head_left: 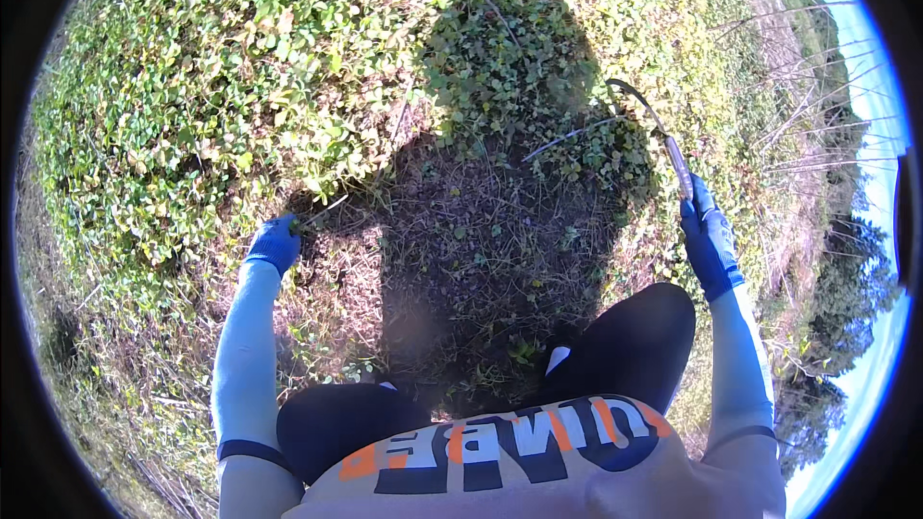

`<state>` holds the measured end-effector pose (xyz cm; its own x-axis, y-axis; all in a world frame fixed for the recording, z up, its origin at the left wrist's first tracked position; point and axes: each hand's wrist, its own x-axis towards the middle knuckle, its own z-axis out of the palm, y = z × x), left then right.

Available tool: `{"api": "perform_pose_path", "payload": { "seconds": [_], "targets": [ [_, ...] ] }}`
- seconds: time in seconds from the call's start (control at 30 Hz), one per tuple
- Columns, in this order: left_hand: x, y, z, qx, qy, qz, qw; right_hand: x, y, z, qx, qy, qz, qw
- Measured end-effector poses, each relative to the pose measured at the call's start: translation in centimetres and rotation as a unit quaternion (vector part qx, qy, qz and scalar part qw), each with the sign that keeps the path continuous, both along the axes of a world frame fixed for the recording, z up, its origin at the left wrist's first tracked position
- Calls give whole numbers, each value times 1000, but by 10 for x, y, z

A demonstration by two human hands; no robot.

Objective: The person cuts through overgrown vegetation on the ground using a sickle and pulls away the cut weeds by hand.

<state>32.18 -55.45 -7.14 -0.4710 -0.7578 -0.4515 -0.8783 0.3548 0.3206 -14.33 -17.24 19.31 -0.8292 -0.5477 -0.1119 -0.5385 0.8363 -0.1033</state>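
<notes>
My left hand [275, 241], in a blue knitted work glove, is closed at the edge of the leafy ground cover [288, 108]. A bit of green shows at its fingers, and a pale stem [328, 210] extends beside them; whether the stem is held I cannot tell. On the right, my right hand [707, 234], gloved alike, grips the handle of a sickle [678, 162]. The sickle's thin curved blade [642, 99] points up and left over the leaves. Cut or dry stems [483, 231] lie on the shaded ground between my hands.
My bent knees [627, 346] frame the lower middle. My shadow [512, 50] falls across the plants ahead. A loose stick [570, 138] lies near the sickle's blade. Bare thin branches [800, 108] stand at the right, with trees [851, 288] beyond.
</notes>
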Motion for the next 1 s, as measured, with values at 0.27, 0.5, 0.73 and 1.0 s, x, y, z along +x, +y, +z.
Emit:
{"api": "perform_pose_path", "payload": {
  "seconds": [0.27, 0.5, 0.73, 1.0],
  "targets": [
    [-16, 24, 52, 134, -69, -128, 980, 103, 246, -125, -234, -190, -289, 909],
    [-128, 71, 165, 72, 86, -382, 918, 143, 244, -195, -290, -144, -325, 888],
    [-219, 103, 194, -55, 137, -419, 896, 129, 259, -217, -445, -291, -500, 684],
    [-290, 212, 149, 0, 34, -531, 846, 60, 232, -248, -586, -449, -485, 469]
  ]
}}
